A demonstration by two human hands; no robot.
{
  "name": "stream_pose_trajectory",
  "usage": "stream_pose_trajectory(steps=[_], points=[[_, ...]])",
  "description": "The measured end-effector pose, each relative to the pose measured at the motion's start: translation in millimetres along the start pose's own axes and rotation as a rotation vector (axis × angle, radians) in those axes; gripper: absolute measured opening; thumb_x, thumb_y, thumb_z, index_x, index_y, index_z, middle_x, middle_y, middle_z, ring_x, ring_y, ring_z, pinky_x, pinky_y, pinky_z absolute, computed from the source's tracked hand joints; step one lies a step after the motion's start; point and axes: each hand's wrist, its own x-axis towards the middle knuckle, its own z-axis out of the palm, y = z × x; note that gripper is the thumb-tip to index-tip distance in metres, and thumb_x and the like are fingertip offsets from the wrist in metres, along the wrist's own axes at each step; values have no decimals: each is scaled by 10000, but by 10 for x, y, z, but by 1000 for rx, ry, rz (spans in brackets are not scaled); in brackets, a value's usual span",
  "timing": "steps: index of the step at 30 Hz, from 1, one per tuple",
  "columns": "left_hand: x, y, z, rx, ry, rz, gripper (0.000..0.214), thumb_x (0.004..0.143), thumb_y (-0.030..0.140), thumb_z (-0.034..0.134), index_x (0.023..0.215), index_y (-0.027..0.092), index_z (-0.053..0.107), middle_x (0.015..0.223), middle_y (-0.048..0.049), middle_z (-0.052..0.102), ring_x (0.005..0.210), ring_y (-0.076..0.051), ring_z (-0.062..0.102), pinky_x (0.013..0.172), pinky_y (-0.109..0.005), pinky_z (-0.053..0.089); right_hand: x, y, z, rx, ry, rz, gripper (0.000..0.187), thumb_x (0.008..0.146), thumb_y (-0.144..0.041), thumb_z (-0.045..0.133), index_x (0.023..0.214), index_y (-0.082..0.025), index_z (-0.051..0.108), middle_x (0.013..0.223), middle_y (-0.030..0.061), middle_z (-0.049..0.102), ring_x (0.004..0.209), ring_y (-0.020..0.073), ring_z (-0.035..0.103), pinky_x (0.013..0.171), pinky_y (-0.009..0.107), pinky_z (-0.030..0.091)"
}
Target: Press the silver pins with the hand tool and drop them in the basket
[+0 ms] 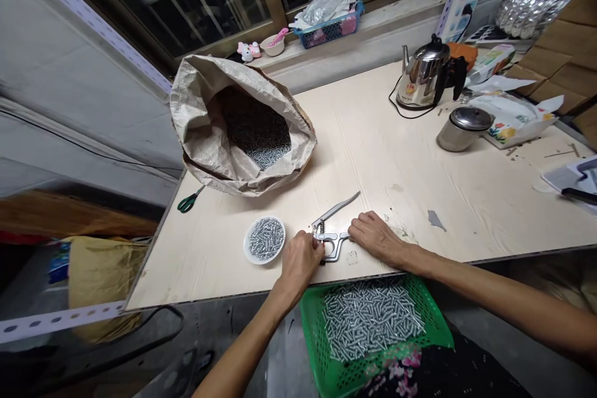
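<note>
Nearest, a green basket (311, 337) of screws (373, 317) sits below the edge of the counter (373, 149), against dark flowered clothing (448, 376), probably to keep them within easy reach. At that edge, between both hands, lies a metal hand tool (329, 237), its spring (321, 226) and lever (338, 207) pointing away. The left hand (302, 258) has its grip closed on the near-left end; the right hand (377, 239) pinches the opposite end, apparently to steady the tool from both sides. A white bowl (247, 251) of screws stands just beside the left hand, presumably for quick picking. Beyond lie the scissors (188, 202), then a large sack (186, 112), its mouth tilted towards the person, which leaves the screws inside easy to get at. Farther right, a lidded canister (459, 130) and a kettle (422, 78) stand well apart from the work, likely to leave elbow room.
</note>
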Motion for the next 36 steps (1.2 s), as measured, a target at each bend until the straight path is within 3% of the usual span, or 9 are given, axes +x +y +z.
stream_pose_trajectory(steps=[4, 6, 8, 12, 15, 20, 26, 31, 36], points=[[-374, 8, -84, -223, 21, 106, 212, 854, 228, 520, 749, 142, 682, 762, -58, 656, 676, -156, 609, 617, -253, 397, -14, -1, 25, 28, 39, 11, 186, 944, -177, 437, 774, -182, 511, 743, 26, 537, 739, 183, 400, 678, 326, 251], [-558, -34, -118, -254, -44, 196, 184, 861, 252, 539, 803, 173, 694, 781, -37, 656, 671, -148, 615, 604, -248, 403, -20, -5, 32, 37, 40, 17, 200, 949, -173, 419, 769, -186, 505, 740, 24, 537, 732, 180, 404, 677, 324, 252], [-637, -143, -154, -209, 7, 180, 173, 871, 272, 544, 911, 188, 690, 838, -34, 661, 686, -151, 622, 606, -249, 411, -23, -10, 38, 35, 37, 21, 208, 951, -172, 407, 765, -188, 499, 741, 24, 539, 725, 179, 407, 673, 324, 253], [-450, -521, -229, -13, 287, -51, 203, 914, 251, 473, 923, 176, 662, 922, -51, 654, 779, -169, 627, 639, -252, 410, -32, -19, 54, 18, 41, 21, 204, 948, -166, 409, 763, -189, 493, 741, 24, 539, 720, 179, 415, 669, 321, 251], [-224, -731, -235, 43, 329, -127, 188, 915, 261, 482, 906, 183, 652, 944, -45, 648, 789, -159, 624, 643, -239, 402, -39, -24, 74, 4, 62, 20, 204, 950, -183, 414, 763, -190, 495, 738, 23, 535, 716, 182, 415, 667, 320, 252], [-7, -776, -158, 93, 371, -224, 204, 912, 311, 497, 976, 183, 641, 982, -56, 626, 780, -159, 616, 598, -238, 378, -42, -32, 90, -10, 76, 18, 191, 946, -202, 430, 773, -181, 508, 742, 26, 528, 717, 190, 410, 669, 324, 262], [97, -880, -134, 18, 417, -134, 177, 893, 262, 501, 935, 196, 660, 935, -46, 622, 750, -153, 605, 609, -242, 390, -30, -36, 85, -15, 90, 16, 191, 944, -196, 429, 773, -184, 513, 740, 24, 526, 715, 186, 407, 667, 322, 261], [-65, -754, -218, -273, 536, -45, 190, 859, 306, 532, 847, 178, 672, 821, -36, 642, 704, -149, 588, 660, -253, 435, -13, -25, 46, -26, 105, -18, 211, 942, -164, 421, 748, -184, 501, 715, 16, 515, 705, 176, 411, 679, 326, 277], [-276, -367, -24, -653, 293, 3, 234, 821, 381, 581, 797, 181, 700, 732, -18, 671, 656, -142, 593, 618, -238, 453, -8, -25, -49, -86, 129, -99, 242, 945, -100, 370, 777, -181, 523, 694, 1, 505, 679, 157, 398, 723, 328, 301]])
